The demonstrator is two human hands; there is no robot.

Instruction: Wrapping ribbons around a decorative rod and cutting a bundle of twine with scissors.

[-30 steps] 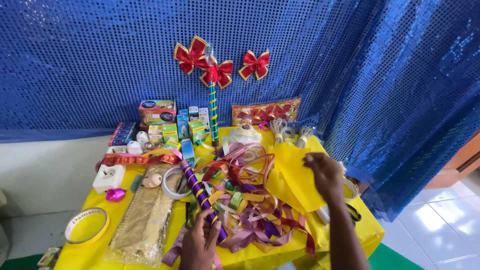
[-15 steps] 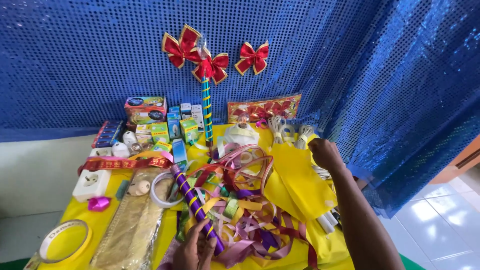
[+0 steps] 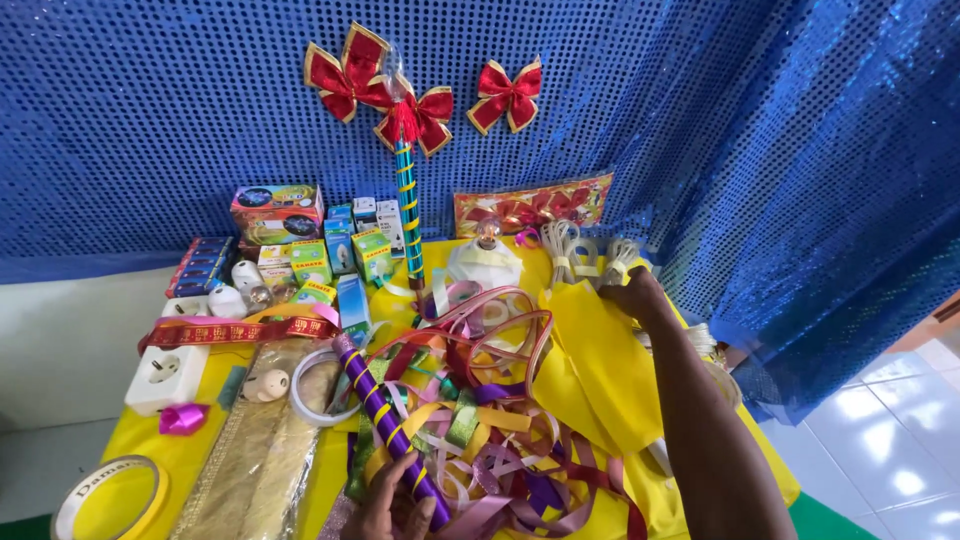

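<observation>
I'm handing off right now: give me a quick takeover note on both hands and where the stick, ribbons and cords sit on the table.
Left hand: gripping the lower end of the purple stick with yellow stripes, which slants up toward the tape ring.
Right hand: reaching to the table's far side, at the bundled white cords; whether it grips one cannot be told.
Loose ribbon pile: tangled mid-table, beside a folded yellow cloth.
Done: one blue-striped stick stands upright, topped with a red bow.
Left: the ribbons are still unsorted.
</observation>
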